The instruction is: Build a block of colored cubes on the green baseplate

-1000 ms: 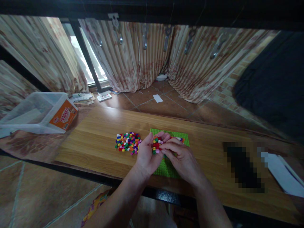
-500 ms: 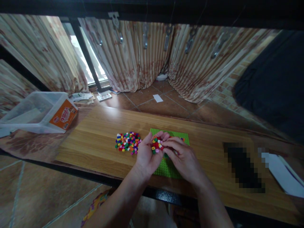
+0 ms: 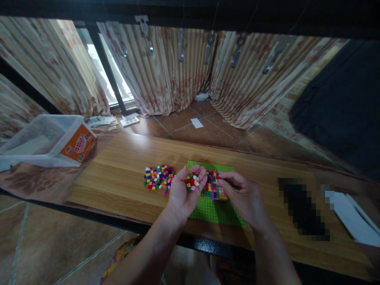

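My left hand (image 3: 181,194) is cupped, palm up, around a handful of small building bricks (image 3: 192,183) in several colours. Just right of it, my right hand (image 3: 242,194) pinches a small building brick at the top right of a multicoloured brick block (image 3: 213,189); the fingertips partly hide that brick, which looks red. The block is built up on a green studded baseplate (image 3: 208,213). Both hands cover parts of the plate. Left of my left hand lies a loose pile of mixed-colour bricks (image 3: 159,177) on the wooden table.
The wooden table (image 3: 118,174) runs across the view. A clear plastic bin (image 3: 53,156) with an orange label stands at its left end. On the right lie a blurred black object (image 3: 305,209) and a white sheet (image 3: 353,221). Curtains (image 3: 166,75) hang behind.
My right hand has moved right from my left palm to the brick block, bringing the block into view. My left hand stays cupped around its bricks, with little movement.
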The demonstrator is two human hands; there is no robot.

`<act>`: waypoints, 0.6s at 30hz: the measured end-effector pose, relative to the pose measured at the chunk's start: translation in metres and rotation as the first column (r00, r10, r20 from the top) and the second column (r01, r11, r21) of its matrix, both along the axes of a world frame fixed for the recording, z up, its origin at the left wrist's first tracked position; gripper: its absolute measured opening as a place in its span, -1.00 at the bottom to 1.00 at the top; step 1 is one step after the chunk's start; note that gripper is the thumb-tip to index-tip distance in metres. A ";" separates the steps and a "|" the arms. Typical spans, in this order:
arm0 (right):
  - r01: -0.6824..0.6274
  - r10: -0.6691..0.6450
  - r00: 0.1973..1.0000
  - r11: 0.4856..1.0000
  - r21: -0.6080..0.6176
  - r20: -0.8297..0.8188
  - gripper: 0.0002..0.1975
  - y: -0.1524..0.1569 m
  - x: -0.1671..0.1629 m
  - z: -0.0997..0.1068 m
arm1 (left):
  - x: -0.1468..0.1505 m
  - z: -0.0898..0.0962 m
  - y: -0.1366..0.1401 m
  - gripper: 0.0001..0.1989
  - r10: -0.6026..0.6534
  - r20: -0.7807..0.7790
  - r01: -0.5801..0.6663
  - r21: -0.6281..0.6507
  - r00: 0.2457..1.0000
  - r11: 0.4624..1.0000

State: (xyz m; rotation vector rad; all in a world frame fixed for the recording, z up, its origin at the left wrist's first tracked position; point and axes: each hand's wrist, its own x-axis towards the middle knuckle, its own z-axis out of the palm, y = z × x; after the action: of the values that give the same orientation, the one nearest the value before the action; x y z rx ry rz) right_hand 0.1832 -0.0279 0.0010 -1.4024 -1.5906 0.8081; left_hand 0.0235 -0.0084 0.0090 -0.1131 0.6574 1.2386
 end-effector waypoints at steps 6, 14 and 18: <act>0.077 -0.071 0.995 0.994 -0.078 0.073 -0.80 0.003 0.012 -0.007 | -0.002 -0.006 0.000 -0.72 -0.027 -0.028 0.027 -0.008 0.999 1.000; 0.055 -0.085 0.929 0.994 0.093 0.359 -0.81 0.011 -0.008 -0.002 | -0.003 -0.006 -0.001 -0.72 -0.055 -0.016 0.056 0.025 0.998 0.998; 0.042 -0.091 0.900 0.992 0.121 0.427 -0.77 0.014 -0.012 -0.004 | -0.004 -0.006 -0.001 -0.73 -0.050 -0.026 0.050 0.007 0.998 0.999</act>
State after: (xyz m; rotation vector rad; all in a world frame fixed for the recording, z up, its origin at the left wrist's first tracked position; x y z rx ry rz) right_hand 0.1709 -0.0138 -0.0030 -1.6233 -1.8738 0.3725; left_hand 0.0192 -0.0095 0.0033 -0.0744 0.6738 1.1963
